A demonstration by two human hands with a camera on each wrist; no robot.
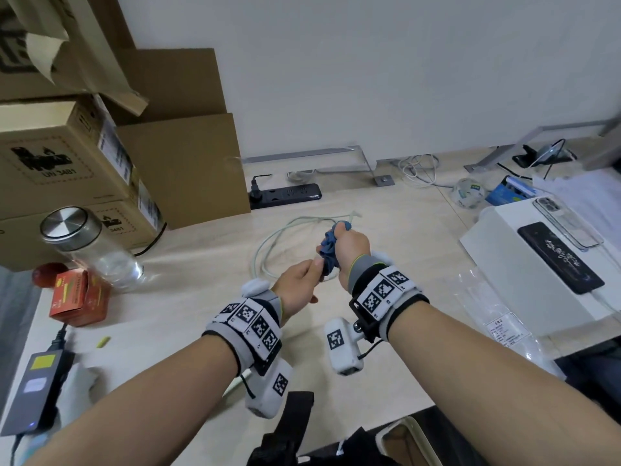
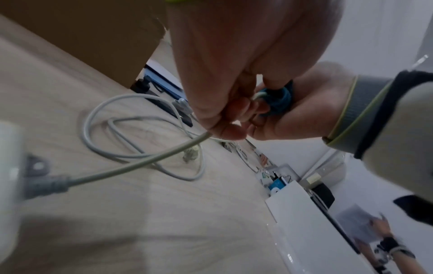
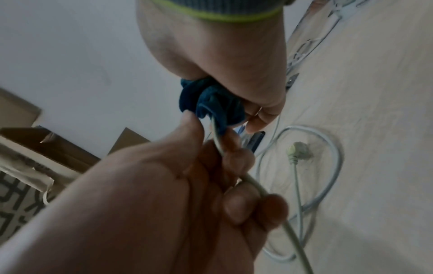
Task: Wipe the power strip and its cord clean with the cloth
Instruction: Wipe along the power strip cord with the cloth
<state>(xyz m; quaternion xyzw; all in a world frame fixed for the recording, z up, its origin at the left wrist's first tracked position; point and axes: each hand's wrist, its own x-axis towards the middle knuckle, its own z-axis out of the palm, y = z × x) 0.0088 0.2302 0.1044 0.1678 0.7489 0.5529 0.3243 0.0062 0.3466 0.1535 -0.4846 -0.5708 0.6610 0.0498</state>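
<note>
Fingers of the right hand [image 1: 351, 252] are hidden behind its back in the head view; it clenches a bunched blue cloth [image 1: 331, 245] round the pale grey cord [image 1: 268, 245]. Left hand [image 1: 299, 285] pinches the cord just beside the cloth, which the right wrist view shows plainly. Only the left wrist view shows the white power strip [image 2: 8, 176], cut off at the frame's edge and blurred. Loose cord coils lie on the pale wooden desk [image 1: 386, 223], with cardboard boxes [image 1: 181, 169] to the left and a white box [image 1: 524, 264] to the right.

Wooden desk [image 1: 369, 230]: cord [image 1: 265, 243], boxes [image 1: 60, 169], jar [image 1: 90, 247].
</note>
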